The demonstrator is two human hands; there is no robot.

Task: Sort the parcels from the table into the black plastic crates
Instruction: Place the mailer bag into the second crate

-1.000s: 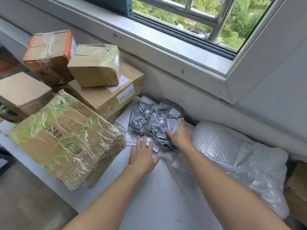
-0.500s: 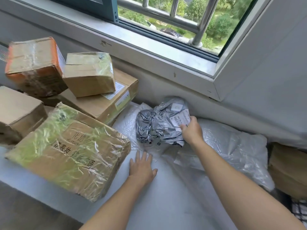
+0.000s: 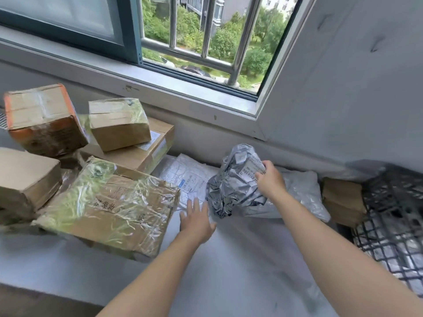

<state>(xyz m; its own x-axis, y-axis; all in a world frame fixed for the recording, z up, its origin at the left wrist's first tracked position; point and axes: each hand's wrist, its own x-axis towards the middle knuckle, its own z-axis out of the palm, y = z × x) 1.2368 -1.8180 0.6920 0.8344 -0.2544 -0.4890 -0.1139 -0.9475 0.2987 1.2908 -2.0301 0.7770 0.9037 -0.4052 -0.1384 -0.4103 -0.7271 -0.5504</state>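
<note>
The right hand (image 3: 271,180) grips the grey bag (image 3: 231,181) by its upper right edge, fingers curled over the label. The crumpled parcel hangs tilted above the table (image 3: 229,271) with its low end close to the surface; whether it touches cannot be told. The left hand (image 3: 196,219) lies flat with straight fingers and holds nothing, its tips at the near edge of a white mailer (image 3: 185,177) just left of the bag. The step looks like carrying the bag to the black crate (image 3: 393,202) at the right, which seems to hold pale parcels already. To do it well, the person should raise the bag enough to pass over the white sack (image 3: 304,191) lying between it and the crate, since a one-edge hold lets soft film sag and drag. The flat left hand can pin the mailer so nothing slides along with the bag. Release should come low inside the crate, not above its rim.
</note>
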